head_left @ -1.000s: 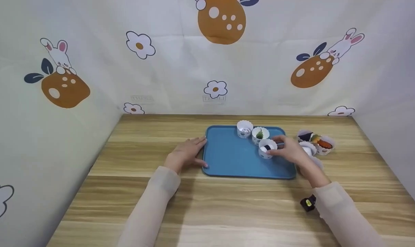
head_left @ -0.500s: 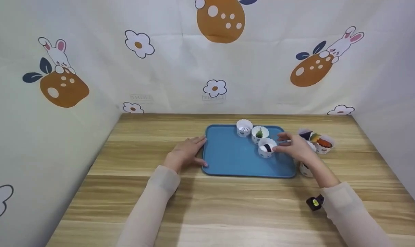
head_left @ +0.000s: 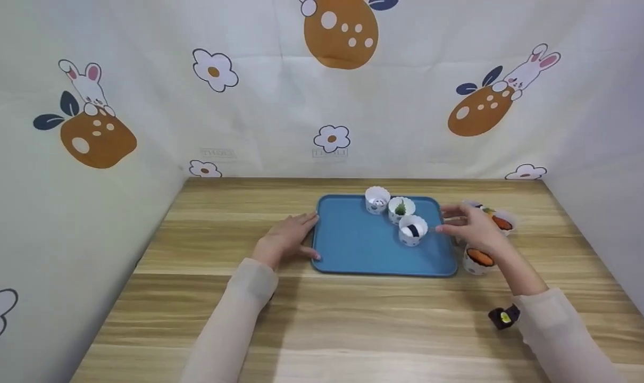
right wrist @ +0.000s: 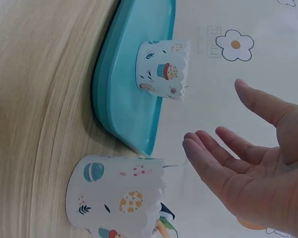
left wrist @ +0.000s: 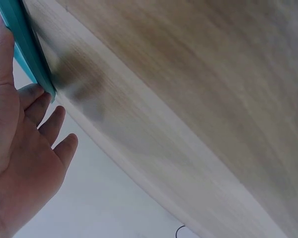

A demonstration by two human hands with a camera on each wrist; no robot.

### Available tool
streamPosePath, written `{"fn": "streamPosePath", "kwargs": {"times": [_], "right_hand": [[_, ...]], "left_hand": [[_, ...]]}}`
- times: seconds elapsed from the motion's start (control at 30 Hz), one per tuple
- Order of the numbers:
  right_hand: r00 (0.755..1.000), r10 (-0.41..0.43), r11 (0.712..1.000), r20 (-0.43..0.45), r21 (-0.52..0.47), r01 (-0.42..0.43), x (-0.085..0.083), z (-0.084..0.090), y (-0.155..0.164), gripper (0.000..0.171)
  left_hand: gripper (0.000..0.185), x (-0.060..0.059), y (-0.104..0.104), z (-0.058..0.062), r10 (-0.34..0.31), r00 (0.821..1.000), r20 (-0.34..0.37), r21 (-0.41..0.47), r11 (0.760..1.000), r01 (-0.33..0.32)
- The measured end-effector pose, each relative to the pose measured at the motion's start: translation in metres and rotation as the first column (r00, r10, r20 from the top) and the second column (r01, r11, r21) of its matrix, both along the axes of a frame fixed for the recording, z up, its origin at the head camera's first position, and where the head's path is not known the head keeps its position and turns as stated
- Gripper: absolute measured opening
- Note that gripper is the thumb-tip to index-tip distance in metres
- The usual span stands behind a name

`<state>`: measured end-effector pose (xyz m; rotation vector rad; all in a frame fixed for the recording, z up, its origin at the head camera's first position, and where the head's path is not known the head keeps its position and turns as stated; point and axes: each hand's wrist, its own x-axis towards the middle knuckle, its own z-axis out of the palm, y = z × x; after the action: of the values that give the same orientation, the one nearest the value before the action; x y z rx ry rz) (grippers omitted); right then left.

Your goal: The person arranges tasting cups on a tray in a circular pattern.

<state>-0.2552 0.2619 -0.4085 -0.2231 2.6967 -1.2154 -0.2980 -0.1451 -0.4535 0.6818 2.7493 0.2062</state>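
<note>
My left hand (head_left: 287, 242) rests at the left edge of the blue tray (head_left: 353, 250), its fingertips and thumb touching the rim. In the left wrist view the fingers (left wrist: 52, 126) are extended along that edge. Over the tray's right edge, my right hand (head_left: 473, 229) holds nothing, with thumb and fingers spread. Just left of it stands a white paper cup (head_left: 411, 238) containing a white piece with a black band. Behind that are a cup with a green leaf (head_left: 401, 208) and a cup with a whitish piece (head_left: 377, 203).
Right of the tray, a cup with an orange-topped piece (head_left: 478, 260) and another with a red-orange topping (head_left: 503, 222) stand on the wooden table (head_left: 353, 330). More cups there are partly hidden by my right hand. A patterned curtain (head_left: 268, 117) hangs behind.
My right hand has let go of the cup with the black-banded piece and drawn back to the right. The cup stays on the tray. My left hand has not moved.
</note>
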Motion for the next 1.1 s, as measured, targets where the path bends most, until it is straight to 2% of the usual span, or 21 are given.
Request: {"fn": "streamPosePath", "kwargs": {"times": [0.37, 0.63, 1.1], "right_hand": [[0.997, 0.003, 1.000, -0.071, 0.017, -0.002, 0.006, 0.004, 0.017, 0.057], [0.997, -0.004, 1.000, -0.072, 0.020, 0.005, 0.008, 0.004, 0.033, 0.055], [0.998, -0.001, 0.999, -0.057, -0.040, -0.001, 0.018, -0.005, 0.067, 0.052]], "left_hand": [[0.102, 0.000, 0.000, -0.001, 0.017, 1.000, 0.004, 0.020, 1.000, -0.017], [0.101, 0.001, -0.002, -0.002, 0.017, 1.000, 0.002, 0.004, 1.000, -0.017], [0.103, -0.001, 0.001, 0.000, 0.013, 1.000, 0.015, -0.018, 1.000, -0.012]]}}
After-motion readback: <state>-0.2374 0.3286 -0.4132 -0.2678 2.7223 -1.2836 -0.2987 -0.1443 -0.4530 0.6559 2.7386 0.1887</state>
